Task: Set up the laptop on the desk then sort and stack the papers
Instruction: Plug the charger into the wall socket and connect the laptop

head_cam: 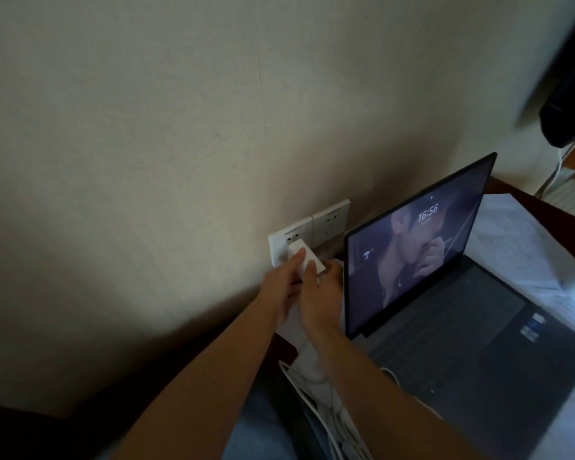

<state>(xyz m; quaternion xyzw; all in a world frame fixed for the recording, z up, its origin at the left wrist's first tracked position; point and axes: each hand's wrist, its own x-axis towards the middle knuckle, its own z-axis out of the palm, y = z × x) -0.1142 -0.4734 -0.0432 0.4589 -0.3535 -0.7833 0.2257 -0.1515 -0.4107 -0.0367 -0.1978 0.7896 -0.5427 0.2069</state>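
An open dark laptop [472, 303] stands on the desk at the right, its screen lit with a lock picture and a clock. White papers [518, 240] lie under and behind it. At the wall, a white charger block [307, 255] sits against the left plate of a double wall socket [307, 232]. My left hand [284, 280] grips the block from the left. From the right, my right hand [319, 293] holds the same block, thumb on top. A white cable [316, 396] trails from the block down toward me.
The beige wall fills the left and top of the view. A dark object [568, 117] hangs at the upper right above a white cord. The dark red desk edge [545, 210] shows behind the papers. My lap in blue cloth lies below my arms.
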